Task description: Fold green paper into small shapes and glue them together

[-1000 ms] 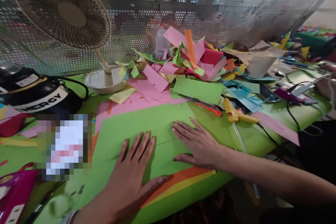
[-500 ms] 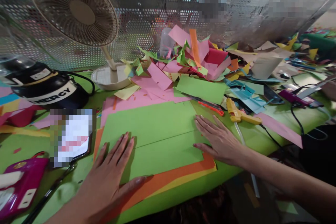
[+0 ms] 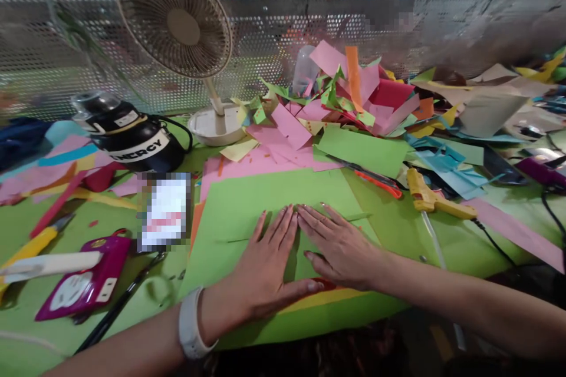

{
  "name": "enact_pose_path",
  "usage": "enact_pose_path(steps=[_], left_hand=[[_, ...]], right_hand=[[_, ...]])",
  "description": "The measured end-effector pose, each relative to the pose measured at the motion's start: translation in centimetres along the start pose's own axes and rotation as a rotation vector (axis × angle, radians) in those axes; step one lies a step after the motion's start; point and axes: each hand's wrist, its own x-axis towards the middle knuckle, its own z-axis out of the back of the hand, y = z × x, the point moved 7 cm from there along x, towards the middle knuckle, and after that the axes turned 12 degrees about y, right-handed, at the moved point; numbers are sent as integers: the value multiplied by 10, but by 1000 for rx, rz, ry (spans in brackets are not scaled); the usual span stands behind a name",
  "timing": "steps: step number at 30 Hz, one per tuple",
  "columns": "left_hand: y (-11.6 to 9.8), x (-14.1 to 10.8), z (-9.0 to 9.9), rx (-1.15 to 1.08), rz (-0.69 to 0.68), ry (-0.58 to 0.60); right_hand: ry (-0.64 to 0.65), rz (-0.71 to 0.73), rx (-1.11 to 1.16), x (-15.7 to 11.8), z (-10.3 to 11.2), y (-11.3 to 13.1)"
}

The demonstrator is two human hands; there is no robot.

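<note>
A light green sheet of paper [image 3: 247, 194] lies in front of me, folded, with an edge running across it near my fingers. My left hand [image 3: 267, 265] rests flat on it, fingers stretched out and holding nothing. Beside it my right hand [image 3: 342, 241] also lies flat on the paper, fingers extended, its fingertips meeting those of the left. Both palms hide part of the sheet. Under it, yellow paper [image 3: 309, 300] shows at the front edge and pink paper [image 3: 230, 169] at the back.
A fan [image 3: 183, 26] and a black bottle [image 3: 141, 141] stand behind on the left. Nearer are a phone [image 3: 170, 212] and a magenta device [image 3: 88, 277]. Paper scraps [image 3: 292, 123] pile up at the back. A red-orange cutter [image 3: 375, 182] and a yellow glue gun [image 3: 433, 197] lie right.
My hands have come together from opposite sides of the green paper to its middle. The view has turned left, so the fan and bottle appear farther right.
</note>
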Motion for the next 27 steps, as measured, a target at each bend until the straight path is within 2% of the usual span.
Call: enact_pose_path(steps=[6,15,19,21,24,27], left_hand=[[15,-14,-6,-32,27,45],[56,-69,-10,60,139,5],[72,-88,-11,134,172,-27],[78,-93,-7,176,178,-48],[80,-88,10,212,208,-108],[73,-70,31,178,243,-194]], right_hand=[[-45,-23,-31,-13,-4,-16],[-133,-160,-173,-63,-7,-60],[-162,-211,-211,-78,-4,-71],[-200,-218,-222,-79,3,-71],[-335,-201,-234,-73,22,-63],[-415,-26,-220,-53,36,-41]])
